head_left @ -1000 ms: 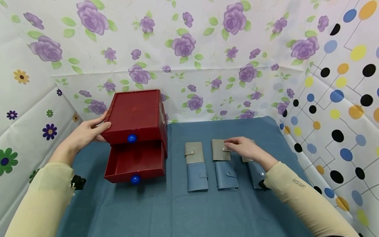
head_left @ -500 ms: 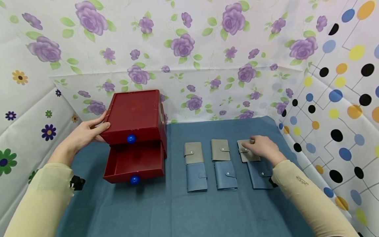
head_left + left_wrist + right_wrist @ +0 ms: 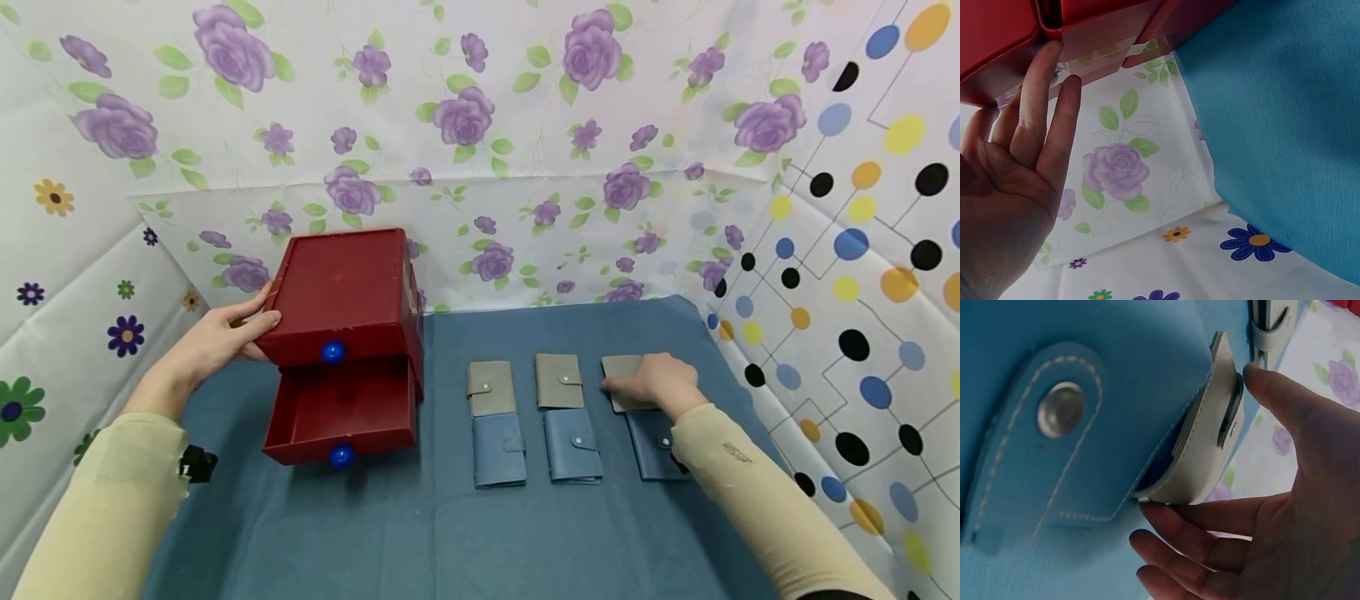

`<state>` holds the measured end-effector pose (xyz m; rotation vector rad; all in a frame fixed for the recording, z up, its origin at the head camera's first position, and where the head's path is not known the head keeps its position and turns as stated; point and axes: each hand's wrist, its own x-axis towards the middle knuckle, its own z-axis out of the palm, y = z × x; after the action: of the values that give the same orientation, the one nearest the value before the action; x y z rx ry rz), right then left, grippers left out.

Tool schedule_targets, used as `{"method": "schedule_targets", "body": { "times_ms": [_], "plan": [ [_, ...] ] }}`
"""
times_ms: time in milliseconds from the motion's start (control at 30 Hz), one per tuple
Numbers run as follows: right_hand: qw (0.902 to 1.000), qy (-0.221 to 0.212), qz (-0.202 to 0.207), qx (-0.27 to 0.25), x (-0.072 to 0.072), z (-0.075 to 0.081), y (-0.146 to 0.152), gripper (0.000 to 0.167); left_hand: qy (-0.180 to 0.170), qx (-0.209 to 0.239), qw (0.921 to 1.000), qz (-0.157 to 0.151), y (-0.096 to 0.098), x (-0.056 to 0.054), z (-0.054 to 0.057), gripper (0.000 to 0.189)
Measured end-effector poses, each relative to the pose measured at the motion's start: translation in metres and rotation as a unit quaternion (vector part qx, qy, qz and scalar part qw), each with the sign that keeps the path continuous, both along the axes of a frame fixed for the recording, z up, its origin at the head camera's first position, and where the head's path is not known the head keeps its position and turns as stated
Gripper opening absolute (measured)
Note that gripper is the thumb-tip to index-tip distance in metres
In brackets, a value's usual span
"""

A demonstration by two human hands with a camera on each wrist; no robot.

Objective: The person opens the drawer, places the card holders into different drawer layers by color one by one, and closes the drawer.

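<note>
My left hand (image 3: 222, 337) holds the left side of a red drawer cabinet (image 3: 341, 279), thumb at its top front edge. The left wrist view shows fingers (image 3: 1038, 103) against the red side. The cabinet's lower drawer (image 3: 345, 408) is pulled out, and nothing shows inside it. My right hand (image 3: 660, 382) grips a grey snap-strap card holder (image 3: 1200, 444) between thumb and index finger at opposite edges. It partly covers the holder in the head view. Just in front lies a dark blue card holder (image 3: 652, 446) with a round snap.
Left of my right hand lie two grey card holders, one in the middle (image 3: 558, 371) and one further left (image 3: 491, 392). Lighter blue ones sit in front: the middle (image 3: 572, 446) and the left (image 3: 498, 450). Patterned cloth walls (image 3: 525, 242) bound the blue-covered table (image 3: 450, 542).
My right hand has moved right, from the middle grey card holder to the right-hand grey one, and now grips it. My left hand and the cabinet have stayed put.
</note>
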<state>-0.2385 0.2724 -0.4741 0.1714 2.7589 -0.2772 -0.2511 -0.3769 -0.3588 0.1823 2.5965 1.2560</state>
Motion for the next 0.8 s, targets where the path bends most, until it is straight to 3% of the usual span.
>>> {"method": "schedule_targets", "body": {
  "times_ms": [200, 800],
  "plan": [
    [0.9998, -0.002, 0.001, 0.021, -0.006, -0.003, -0.006, 0.092, 0.0, -0.007, 1.0, 0.003, 0.0, 0.002, 0.0, 0.073],
    [0.9992, 0.039, 0.01, -0.004, -0.014, -0.005, -0.017, 0.064, -0.005, 0.009, 0.9999, 0.0, -0.001, -0.001, -0.001, 0.074]
  ]
}}
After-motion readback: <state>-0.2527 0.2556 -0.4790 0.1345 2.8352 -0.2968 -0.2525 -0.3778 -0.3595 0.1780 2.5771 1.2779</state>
